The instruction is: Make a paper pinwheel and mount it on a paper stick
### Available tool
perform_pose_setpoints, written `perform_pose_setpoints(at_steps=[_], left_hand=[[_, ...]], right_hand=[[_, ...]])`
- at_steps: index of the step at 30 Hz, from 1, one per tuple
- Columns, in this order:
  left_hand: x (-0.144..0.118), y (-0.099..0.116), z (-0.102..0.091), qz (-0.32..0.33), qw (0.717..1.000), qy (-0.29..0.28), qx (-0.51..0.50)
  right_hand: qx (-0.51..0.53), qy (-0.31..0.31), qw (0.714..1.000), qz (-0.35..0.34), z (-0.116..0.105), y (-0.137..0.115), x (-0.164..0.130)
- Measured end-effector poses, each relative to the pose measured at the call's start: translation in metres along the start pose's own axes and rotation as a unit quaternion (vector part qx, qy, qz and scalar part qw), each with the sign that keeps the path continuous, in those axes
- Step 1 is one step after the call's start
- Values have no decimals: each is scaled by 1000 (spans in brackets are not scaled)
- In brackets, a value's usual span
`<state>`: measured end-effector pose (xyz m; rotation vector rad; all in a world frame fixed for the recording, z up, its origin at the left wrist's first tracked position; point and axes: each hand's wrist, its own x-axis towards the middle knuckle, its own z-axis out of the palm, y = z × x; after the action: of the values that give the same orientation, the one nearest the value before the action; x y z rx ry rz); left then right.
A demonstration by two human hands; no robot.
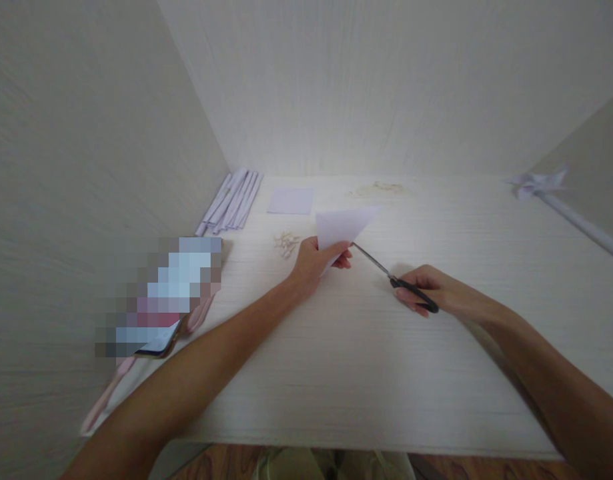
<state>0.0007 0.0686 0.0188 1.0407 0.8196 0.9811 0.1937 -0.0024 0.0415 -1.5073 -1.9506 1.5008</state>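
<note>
My left hand (313, 262) pinches a folded white paper triangle (343, 225) by its lower corner and holds it just above the pale wooden desk (346, 360). My right hand (431, 289) grips black-handled scissors (393, 279). The blades point up and left, and their tip touches the paper's lower edge beside my left fingers.
A bundle of rolled paper sticks (231, 201) lies at the back left, with a square paper sheet (291, 200) beside it. Small pale pins (286, 243) lie near my left hand. A paper pinwheel on a stick (561, 197) rests at the right. A blurred phone on a pink stand (161, 300) stands left.
</note>
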Motion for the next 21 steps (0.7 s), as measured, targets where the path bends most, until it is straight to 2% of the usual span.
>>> perform_pose_setpoints(at_steps=[21], left_hand=[[0, 2, -2, -8, 1000, -29, 5]], right_hand=[[-1, -6, 1000, 4, -1, 0, -2]])
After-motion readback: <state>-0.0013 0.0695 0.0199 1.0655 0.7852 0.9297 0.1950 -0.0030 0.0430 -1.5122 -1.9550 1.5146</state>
